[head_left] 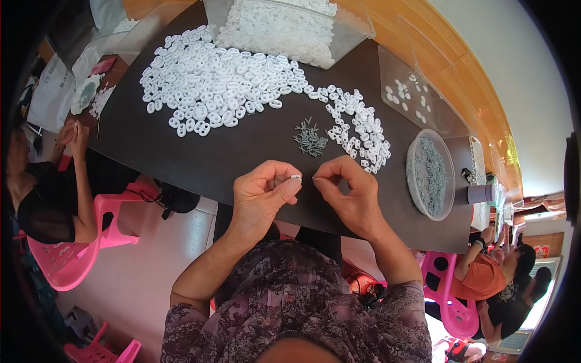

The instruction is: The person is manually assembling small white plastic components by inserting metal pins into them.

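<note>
Over the table's near edge, my left hand pinches a small white plastic piece between thumb and forefinger. My right hand faces it a short gap away, thumb and forefinger pressed together; whatever may be between them is too small to make out. Just beyond the hands lies a little heap of grey screws. A curved band of white two-holed oval pieces borders it on the right. Farther left spreads a large pile of similar white pieces.
A round clear tub of grey screws stands at the right. A clear bin full of white pieces is at the back. Several white discs lie in a clear tray. People sit at left and right near pink chairs.
</note>
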